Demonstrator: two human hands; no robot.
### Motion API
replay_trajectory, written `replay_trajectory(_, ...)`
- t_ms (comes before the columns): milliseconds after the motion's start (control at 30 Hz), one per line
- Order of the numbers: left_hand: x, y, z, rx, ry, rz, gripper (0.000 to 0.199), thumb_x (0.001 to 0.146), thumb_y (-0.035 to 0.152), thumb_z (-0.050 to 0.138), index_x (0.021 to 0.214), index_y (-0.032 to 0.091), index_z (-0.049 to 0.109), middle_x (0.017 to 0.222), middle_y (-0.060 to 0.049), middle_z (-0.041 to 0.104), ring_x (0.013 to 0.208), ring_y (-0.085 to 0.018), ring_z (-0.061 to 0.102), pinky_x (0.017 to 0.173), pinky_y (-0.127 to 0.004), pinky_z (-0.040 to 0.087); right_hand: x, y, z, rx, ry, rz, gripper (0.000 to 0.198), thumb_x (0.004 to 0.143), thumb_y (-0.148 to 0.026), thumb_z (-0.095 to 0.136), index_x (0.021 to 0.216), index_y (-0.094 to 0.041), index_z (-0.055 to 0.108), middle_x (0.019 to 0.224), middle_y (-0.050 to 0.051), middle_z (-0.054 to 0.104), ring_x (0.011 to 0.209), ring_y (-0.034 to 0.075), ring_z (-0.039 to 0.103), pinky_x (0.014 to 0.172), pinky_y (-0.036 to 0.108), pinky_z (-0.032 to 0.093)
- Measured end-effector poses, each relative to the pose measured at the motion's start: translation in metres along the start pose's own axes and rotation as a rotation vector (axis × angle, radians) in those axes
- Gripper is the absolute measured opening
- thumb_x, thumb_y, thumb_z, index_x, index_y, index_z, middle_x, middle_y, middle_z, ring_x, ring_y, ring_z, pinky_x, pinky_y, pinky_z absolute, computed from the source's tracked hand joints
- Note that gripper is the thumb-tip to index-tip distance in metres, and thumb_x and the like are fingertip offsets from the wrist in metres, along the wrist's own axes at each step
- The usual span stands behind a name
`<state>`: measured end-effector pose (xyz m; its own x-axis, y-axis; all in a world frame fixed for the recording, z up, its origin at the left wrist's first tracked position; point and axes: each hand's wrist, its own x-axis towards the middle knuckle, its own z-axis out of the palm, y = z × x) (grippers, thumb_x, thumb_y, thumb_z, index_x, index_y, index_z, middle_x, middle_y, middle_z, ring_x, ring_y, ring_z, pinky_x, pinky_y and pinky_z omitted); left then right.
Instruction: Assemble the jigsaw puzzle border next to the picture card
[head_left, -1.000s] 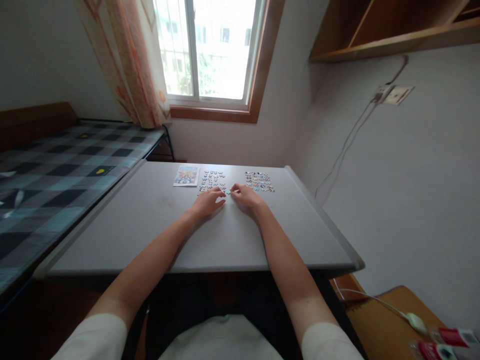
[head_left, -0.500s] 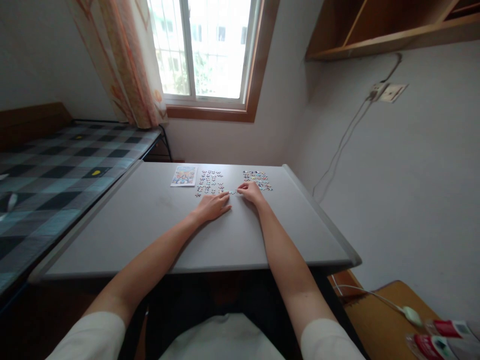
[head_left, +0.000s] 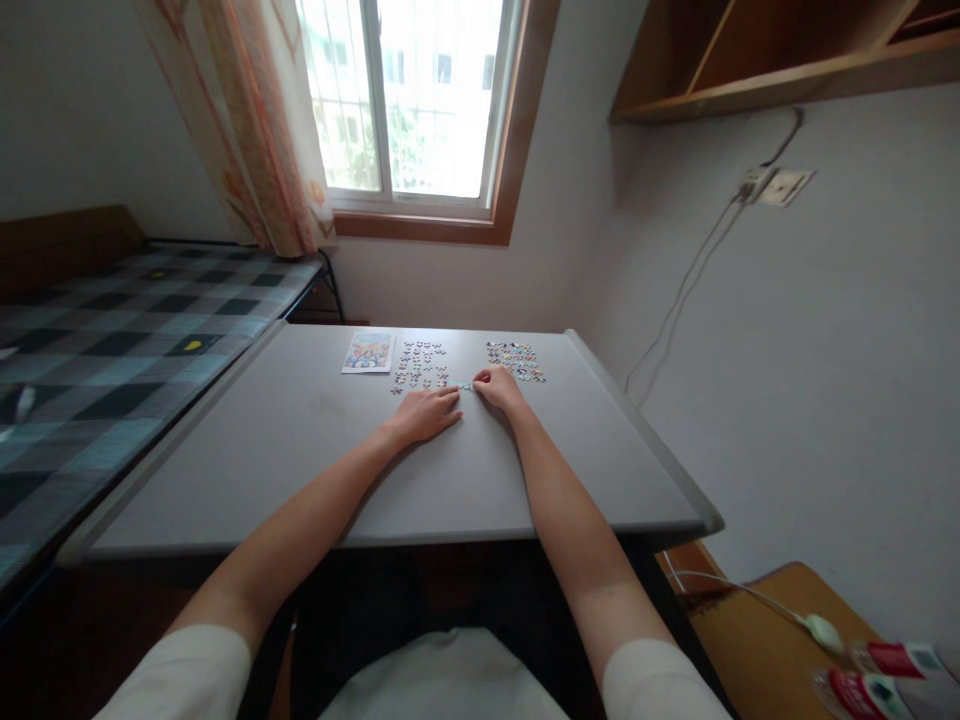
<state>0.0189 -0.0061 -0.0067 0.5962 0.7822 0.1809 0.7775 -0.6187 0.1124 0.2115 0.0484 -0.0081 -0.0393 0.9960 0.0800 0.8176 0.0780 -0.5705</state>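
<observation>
My left hand (head_left: pixel 429 412) lies flat on the grey table (head_left: pixel 300 460), fingers stretched out, its fingertips at the left end of a short strip of pale jigsaw pieces (head_left: pixel 465 386). At the strip's right end my right hand (head_left: pixel 496 386) is closed in a pinch on a small jigsaw piece, mostly hidden by the fingers. Loose jigsaw pieces (head_left: pixel 424 365) lie in rows beyond my left hand. A denser group of jigsaw pieces (head_left: pixel 514 353) sits just beyond my right hand, partly covered by it. Left of the rows is a colourful picture card (head_left: pixel 368 353).
A bed with a checked cover (head_left: pixel 150 310) stands along the left. Behind the table are a window (head_left: pixel 435 100) and a curtain (head_left: pixel 255 130). At the lower right, a wooden stool (head_left: pixel 780 600) bears a white plug and bottles with red labels (head_left: pixel 862 690). A shelf (head_left: pixel 750 85) hangs above.
My right hand has shifted very slightly left, closer to the strip of pieces. My left hand stays in place.
</observation>
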Motion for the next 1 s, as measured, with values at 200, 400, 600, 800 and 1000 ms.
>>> replay_trajectory(200, -0.0005, 0.0013, -0.0013, -0.003, -0.014, -0.014, 0.043, 0.091, 0.048, 0.035, 0.126, 0.03, 0.052, 0.142, 0.0, 0.045, 0.109, -0.022, 0.059, 0.091, -0.032, 0.044, -0.002, -0.0042, 0.0012, -0.063, 0.002, 0.016, 0.02, 0.075, -0.021, 0.057, 0.087, -0.019, 0.073, 0.091, 0.006, 0.072, 0.083, 0.016, 0.064, 0.073, 0.021, 0.046)
replay_trajectory(400, -0.0003, 0.0017, -0.002, -0.024, -0.012, -0.02, 0.042, 0.091, 0.048, 0.035, 0.126, 0.031, 0.053, 0.142, 0.001, 0.045, 0.112, -0.022, 0.058, 0.091, -0.032, 0.044, -0.0055, -0.0084, 0.0003, -0.069, -0.005, 0.046, 0.019, 0.075, -0.021, 0.057, 0.087, -0.02, 0.072, 0.089, 0.005, 0.072, 0.08, 0.016, 0.065, 0.07, 0.022, 0.046)
replay_trajectory(600, -0.0013, 0.0023, -0.0026, -0.052, -0.009, -0.033, 0.041, 0.091, 0.047, 0.038, 0.125, 0.031, 0.054, 0.142, 0.0, 0.046, 0.113, -0.022, 0.057, 0.093, -0.032, 0.044, -0.0054, -0.008, 0.0016, -0.067, 0.015, 0.039, 0.019, 0.074, -0.021, 0.058, 0.086, -0.021, 0.072, 0.089, 0.005, 0.072, 0.08, 0.015, 0.064, 0.071, 0.022, 0.046)
replay_trajectory(800, -0.0008, 0.0012, -0.0014, -0.037, -0.008, -0.024, 0.043, 0.091, 0.047, 0.037, 0.126, 0.03, 0.053, 0.142, 0.0, 0.046, 0.114, -0.022, 0.057, 0.093, -0.032, 0.043, -0.002, -0.0041, 0.0037, -0.059, 0.013, 0.018, 0.018, 0.074, -0.021, 0.058, 0.084, -0.021, 0.073, 0.089, 0.005, 0.072, 0.083, 0.016, 0.064, 0.072, 0.021, 0.046)
replay_trajectory(1000, -0.0005, 0.0022, -0.0015, -0.042, -0.014, -0.049, 0.041, 0.09, 0.047, 0.04, 0.126, 0.032, 0.053, 0.142, 0.001, 0.046, 0.111, -0.022, 0.058, 0.092, -0.032, 0.044, -0.0019, -0.0048, 0.0045, -0.072, 0.003, 0.02, 0.018, 0.074, -0.022, 0.059, 0.085, -0.022, 0.073, 0.089, 0.004, 0.072, 0.082, 0.015, 0.064, 0.071, 0.021, 0.046)
